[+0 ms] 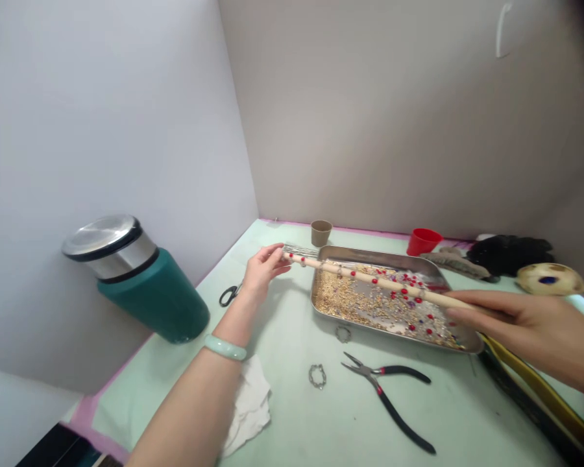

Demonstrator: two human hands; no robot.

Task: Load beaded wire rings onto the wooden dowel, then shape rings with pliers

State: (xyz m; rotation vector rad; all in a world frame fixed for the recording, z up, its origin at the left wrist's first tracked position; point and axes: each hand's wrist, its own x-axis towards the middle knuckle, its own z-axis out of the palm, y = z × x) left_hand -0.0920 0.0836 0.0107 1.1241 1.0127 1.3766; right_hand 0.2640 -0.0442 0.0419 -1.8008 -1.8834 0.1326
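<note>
A pale wooden rod (pixel 435 298) slants over the metal tray. Small red beads show at intervals along it, and thin loops seem to go round it. Its thicker near end is in my right hand (pixel 535 324), closed around the wood. At the far end my left hand (pixel 263 271) pinches the tip between thumb and fingers. Beneath the rod, the tray (pixel 350 319) holds gold, clear, red and a few purple beads. Two small wire-like rings, one ring (pixel 317 376) nearer me and one ring (pixel 343 334) by the tray, lie on the table.
Black-handled pliers (pixel 365 370) lie open before the tray. A teal bottle (pixel 150 292) stands left, near scissor handles (pixel 228 296) and white tissue (pixel 250 408). Behind are a brown cup (pixel 321 233), a red cup (pixel 424 241) and a black bundle (pixel 511 255). Walls enclose the back and left.
</note>
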